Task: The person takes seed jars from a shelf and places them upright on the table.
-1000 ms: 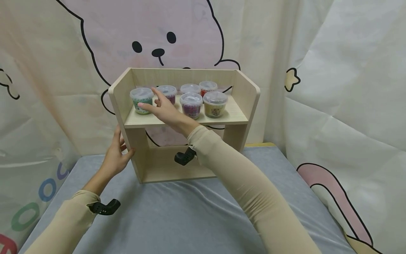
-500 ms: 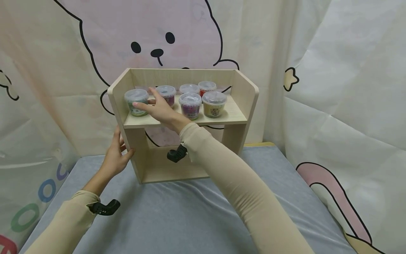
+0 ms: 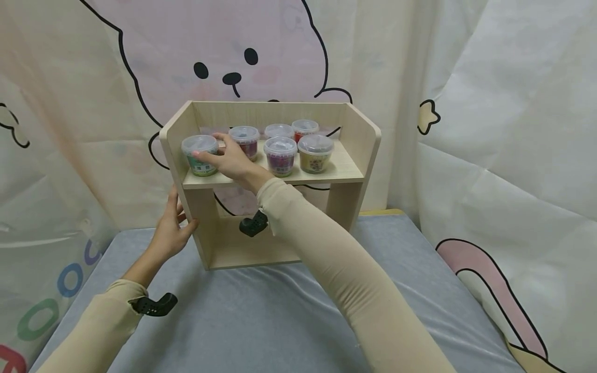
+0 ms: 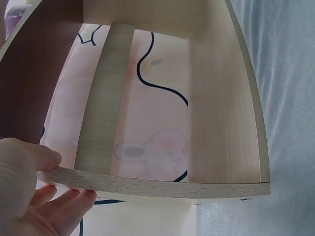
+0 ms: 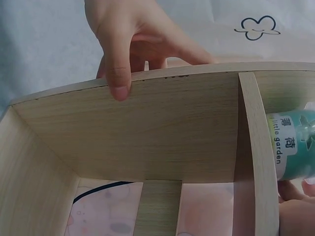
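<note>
A small wooden shelf [image 3: 270, 108] with two tiers stands upright. My left hand [image 3: 169, 233] grips the edge of its left side panel, thumb on the inner face and fingers outside, as the left wrist view shows the hand [image 4: 24, 182]. On the upper tier, my right hand [image 3: 239, 165] holds a clear-lidded tub with a green label [image 3: 201, 168] between thumb and fingers, close to the left panel. In the right wrist view the tub [image 5: 298, 142] shows printed lettering and a leaf drawing. Part of its right side is hidden by the hand.
Several lidded tubs share the upper tier: two purple ones [image 3: 280, 161] [image 3: 249, 147], a yellowish one [image 3: 315, 160], a red one [image 3: 300, 133] and a pale-lidded one [image 3: 279, 129]. Grey-blue cloth [image 3: 233, 321] covers the table, and a printed curtain [image 3: 270, 46] hangs behind.
My right hand has moved left and slightly nearer the tier's front edge, and the green tub has shifted with it. The left hand has kept its place on the side panel.
</note>
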Demonstrator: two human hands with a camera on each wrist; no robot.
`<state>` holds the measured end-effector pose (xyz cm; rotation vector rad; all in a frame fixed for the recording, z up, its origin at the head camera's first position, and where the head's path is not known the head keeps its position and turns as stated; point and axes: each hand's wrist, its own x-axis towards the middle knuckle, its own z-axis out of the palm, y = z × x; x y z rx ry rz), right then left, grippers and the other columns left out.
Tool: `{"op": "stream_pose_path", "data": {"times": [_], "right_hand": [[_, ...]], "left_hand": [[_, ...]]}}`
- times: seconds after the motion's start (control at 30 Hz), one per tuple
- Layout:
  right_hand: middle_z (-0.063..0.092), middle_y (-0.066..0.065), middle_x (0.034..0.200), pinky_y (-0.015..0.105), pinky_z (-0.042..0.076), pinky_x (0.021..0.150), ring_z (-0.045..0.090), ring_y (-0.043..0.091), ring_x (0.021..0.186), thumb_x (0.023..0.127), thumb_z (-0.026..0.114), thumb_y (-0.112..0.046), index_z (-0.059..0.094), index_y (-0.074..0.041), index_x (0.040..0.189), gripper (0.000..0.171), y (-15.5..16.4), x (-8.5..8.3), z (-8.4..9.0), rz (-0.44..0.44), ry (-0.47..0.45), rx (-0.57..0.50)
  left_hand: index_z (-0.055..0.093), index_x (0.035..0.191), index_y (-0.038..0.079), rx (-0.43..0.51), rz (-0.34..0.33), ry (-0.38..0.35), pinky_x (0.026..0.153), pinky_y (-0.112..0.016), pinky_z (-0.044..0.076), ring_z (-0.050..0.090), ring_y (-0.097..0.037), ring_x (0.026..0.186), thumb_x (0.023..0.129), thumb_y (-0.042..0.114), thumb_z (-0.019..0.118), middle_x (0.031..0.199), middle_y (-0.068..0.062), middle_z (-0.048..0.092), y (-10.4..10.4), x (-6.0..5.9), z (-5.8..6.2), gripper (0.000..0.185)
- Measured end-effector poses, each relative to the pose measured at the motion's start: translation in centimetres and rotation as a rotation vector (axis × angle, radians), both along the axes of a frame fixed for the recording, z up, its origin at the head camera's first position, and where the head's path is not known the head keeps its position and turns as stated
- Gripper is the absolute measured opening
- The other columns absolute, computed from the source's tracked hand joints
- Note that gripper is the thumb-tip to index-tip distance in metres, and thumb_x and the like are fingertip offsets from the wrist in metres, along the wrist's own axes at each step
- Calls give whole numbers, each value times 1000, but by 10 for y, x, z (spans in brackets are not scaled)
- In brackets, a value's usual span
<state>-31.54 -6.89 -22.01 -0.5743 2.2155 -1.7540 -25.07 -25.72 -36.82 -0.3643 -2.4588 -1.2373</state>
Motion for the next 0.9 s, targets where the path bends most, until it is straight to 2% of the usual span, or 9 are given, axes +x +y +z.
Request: {"op": "stream_pose_path", "data": {"times": [0.27,0.53,0.77,0.9], "right_hand": [[54,5,149,36,40,119,50,17,137,94,72,-35,41,-22,155,70,4,-1,-2,12,41,27],[55,7,145,32,45,113,55,16,130,89,77,-32,40,-21,153,75,4,8,3,0,12,21],[58,6,135,24,51,96,58,11,115,88,78,-28,40,-19,150,73,7,18,6,19,15,5],[56,6,135,24,52,92,58,12,114,89,77,-26,38,-18,151,74,12,25,7,38,25,0]], "left_hand": [[0,162,31,-3,-9,-8,97,-71,48,48,-65,127,92,-10,62,154,-39,33,2,0,-1,102],[1,162,30,-5,-12,-5,95,-72,49,48,-65,127,93,-7,61,156,-38,31,0,2,-1,98],[-1,163,28,-28,-20,11,94,-74,48,45,-66,129,94,-6,60,161,-33,25,-1,1,-2,98],[-3,163,27,-49,-17,17,93,-75,48,44,-67,129,94,-5,60,163,-31,21,-3,1,-3,99]]}}
